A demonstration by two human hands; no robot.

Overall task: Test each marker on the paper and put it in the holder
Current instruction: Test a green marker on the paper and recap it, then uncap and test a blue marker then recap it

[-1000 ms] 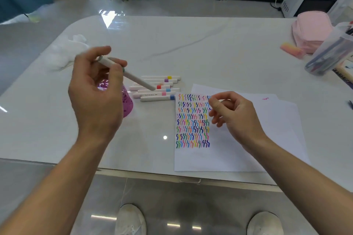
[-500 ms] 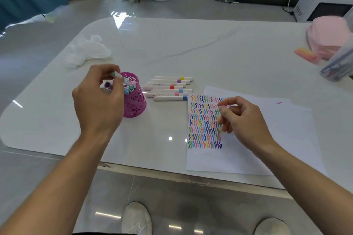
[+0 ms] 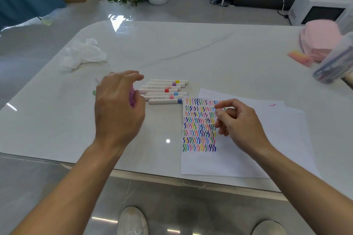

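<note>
Seven white markers with coloured bands [image 3: 164,91] lie side by side on the pale glossy table [image 3: 191,53], between the holder and the paper. Their long axes run left to right across the table, and the yellow, purple, red, blue and pink bands all sit toward the right-hand ends, the ends nearest the paper.

The magenta mesh holder [image 3: 132,98] stands just left of that row, almost wholly hidden behind the left hand [image 3: 118,105]. Only a sliver of its wall shows, along with one or two marker tops poking out at the far side of the hand. That hand hovers over the holder, blurred, with its fingers [image 3: 133,76] loosely extended and slightly apart, gripping nothing.

The right hand [image 3: 238,122] is over the white sheet of paper [image 3: 238,158], beside the block of coloured squiggles [image 3: 199,126]. Its fingers [image 3: 227,102] are curled in with thumb and forefinger drawn close. I cannot tell whether anything is pinched between them.

A crumpled white tissue [image 3: 82,56] lies at the far left, and a soft pink pouch [image 3: 319,38] at the far right.
</note>
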